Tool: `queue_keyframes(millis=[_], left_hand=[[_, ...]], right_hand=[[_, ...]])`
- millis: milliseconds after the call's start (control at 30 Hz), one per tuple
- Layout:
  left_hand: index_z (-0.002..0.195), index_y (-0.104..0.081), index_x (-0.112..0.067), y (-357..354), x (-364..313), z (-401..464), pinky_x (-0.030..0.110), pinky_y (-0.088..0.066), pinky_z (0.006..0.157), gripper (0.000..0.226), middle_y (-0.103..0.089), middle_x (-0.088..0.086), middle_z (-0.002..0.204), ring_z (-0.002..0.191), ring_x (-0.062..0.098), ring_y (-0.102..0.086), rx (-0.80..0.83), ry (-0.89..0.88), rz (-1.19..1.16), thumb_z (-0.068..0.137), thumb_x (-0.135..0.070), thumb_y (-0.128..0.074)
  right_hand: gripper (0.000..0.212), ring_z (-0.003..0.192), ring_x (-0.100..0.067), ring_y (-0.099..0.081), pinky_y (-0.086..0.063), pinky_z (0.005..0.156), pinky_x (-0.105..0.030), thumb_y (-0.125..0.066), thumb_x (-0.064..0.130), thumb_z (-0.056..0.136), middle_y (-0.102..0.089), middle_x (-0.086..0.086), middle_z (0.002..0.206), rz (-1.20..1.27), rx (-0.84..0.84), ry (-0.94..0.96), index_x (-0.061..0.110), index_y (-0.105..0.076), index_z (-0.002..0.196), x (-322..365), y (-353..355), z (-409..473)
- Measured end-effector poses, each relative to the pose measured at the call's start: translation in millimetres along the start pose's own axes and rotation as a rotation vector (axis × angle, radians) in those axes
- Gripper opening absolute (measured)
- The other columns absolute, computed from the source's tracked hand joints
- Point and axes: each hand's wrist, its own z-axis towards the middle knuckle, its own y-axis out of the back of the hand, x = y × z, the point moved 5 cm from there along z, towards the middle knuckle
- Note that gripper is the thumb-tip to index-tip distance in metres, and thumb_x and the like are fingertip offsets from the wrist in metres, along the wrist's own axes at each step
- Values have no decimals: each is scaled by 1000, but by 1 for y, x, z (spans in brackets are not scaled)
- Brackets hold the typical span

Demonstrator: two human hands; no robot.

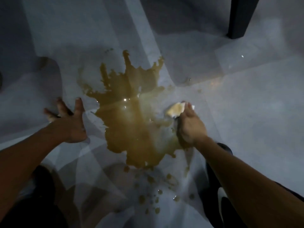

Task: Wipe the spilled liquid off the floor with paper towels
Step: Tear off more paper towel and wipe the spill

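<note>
One wad, one puddle, two hands

Right hand (pixel 190 124), centre right, fingers clamped on one stained paper towel (pixel 175 109) at the brown puddle's (pixel 131 116) right edge; left hand (pixel 69 120), centre left, fingers spread apart over the floor (pixel 246 112).

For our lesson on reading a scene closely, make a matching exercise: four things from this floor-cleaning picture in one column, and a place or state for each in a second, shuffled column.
Things
1. left hand
2. right hand
3. paper towel
4. table leg

Places or states
A. dark, at the top right
B. fingers spread on the floor, left of the puddle
C. stained yellow, at the puddle's right edge
D. gripping the paper towel

Pairs: 1-B, 2-D, 3-C, 4-A
</note>
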Motion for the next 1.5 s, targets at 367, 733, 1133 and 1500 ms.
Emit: queue_keyframes(millis=[367, 733, 1133, 1500], left_hand=[[143, 43, -36, -2, 0, 6, 76, -3, 115, 134, 43, 23, 155, 140, 65, 28, -62, -73, 68, 81, -43, -76], [152, 27, -42, -6, 7, 8, 77, -9, 115, 122, 35, 18, 162, 143, 62, 24, -124, -157, 50, 85, -56, -73], [147, 27, -46, -5, 17, 14, 71, -6, 119, 123, 34, 20, 161, 147, 58, 20, -181, -237, 69, 81, -61, -76], [143, 29, -49, -5, 17, 22, 74, -16, 117, 117, 29, 29, 161, 146, 64, 5, -198, -267, 31, 81, -59, -70]], right_hand=[[57, 154, -36, -14, -17, 124, -49, -41, 18, 100, -25, -20, 163, 1, -2, 325, 1, -33, 154, 71, -53, -71], [69, 153, -41, -11, -20, 124, -51, -39, 2, 86, -19, -26, 163, 196, -158, -433, -6, -26, 153, -6, -74, -156], [79, 152, -35, 15, -13, 125, -54, -55, 6, 92, 7, -14, 165, 334, -102, -284, 7, -14, 159, 193, -132, -179], [62, 145, -36, -20, -39, 112, -48, -74, 44, 86, -21, -9, 161, 106, -92, -124, 36, -47, 142, 134, -57, -126]])
